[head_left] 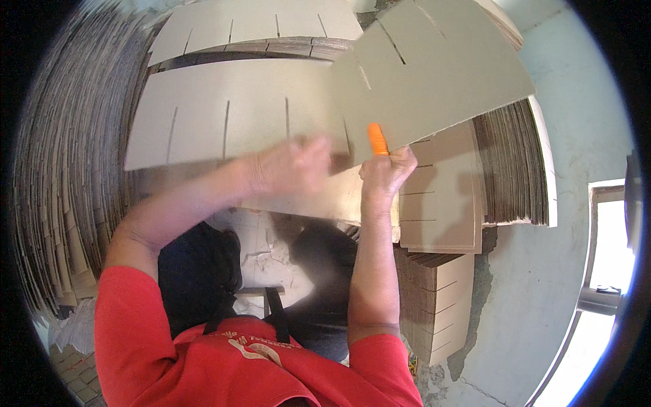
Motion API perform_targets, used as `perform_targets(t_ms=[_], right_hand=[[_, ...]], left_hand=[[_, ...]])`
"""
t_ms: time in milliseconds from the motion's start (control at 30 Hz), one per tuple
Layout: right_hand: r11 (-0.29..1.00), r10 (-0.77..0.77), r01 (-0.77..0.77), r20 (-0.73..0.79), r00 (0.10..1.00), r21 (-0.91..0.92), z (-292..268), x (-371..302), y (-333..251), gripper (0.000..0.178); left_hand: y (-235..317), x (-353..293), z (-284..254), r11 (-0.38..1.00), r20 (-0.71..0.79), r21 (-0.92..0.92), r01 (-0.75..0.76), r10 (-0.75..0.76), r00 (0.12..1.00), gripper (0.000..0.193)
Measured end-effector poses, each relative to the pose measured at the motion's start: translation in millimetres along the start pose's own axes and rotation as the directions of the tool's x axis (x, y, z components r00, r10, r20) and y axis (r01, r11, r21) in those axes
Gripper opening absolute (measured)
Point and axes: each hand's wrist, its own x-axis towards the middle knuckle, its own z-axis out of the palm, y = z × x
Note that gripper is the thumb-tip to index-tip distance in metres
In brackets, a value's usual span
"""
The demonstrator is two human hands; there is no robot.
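Observation:
My right hand (388,175) grips the lower edge of a raised grey-brown cardboard sheet (447,74). An orange finger cover (378,138) on one digit lies against that sheet's face. The sheet is tilted, and dark slots are cut into it. To the left, my left hand (295,167) is smeared by motion, so its fingers cannot be made out. It is over the near edge of a pale slotted cardboard sheet (196,102) lying in front of me. Whether it touches that sheet is unclear.
Tall stacks of cardboard sheets (74,156) fill the left side. Another slotted stack (254,27) lies at the back. On the right stand a bundle on edge (512,163), slotted pieces (441,197) and a lower stack (451,308), beside a pale wall (536,292).

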Motion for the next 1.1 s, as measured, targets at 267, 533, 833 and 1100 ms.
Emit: perform_targets(t_ms=[267,533,833,1100], right_hand=[[0.998,0.014,-0.015,-0.026,1.0,-0.061,14,-10,10,0.012],[0.979,-0.045,0.057,0.063,0.997,-0.196,25,-12,11,0.01],[0.972,-0.099,0.115,0.086,0.991,-0.204,25,-12,7,0.017],[0.978,-0.108,0.116,0.058,0.992,-0.172,24,-10,16,0.008]], left_hand=[[-52,12,-17,0.835,-0.121,-0.336,0.436,-0.497,0.859,0.062],[-196,-5,66,0.715,0.053,0.324,0.619,-0.667,0.743,0.036],[-192,-4,55,0.865,0.024,0.282,0.416,-0.44,0.898,0.015],[-169,-8,31,0.894,0.242,0.302,0.33,-0.407,0.881,0.033]])
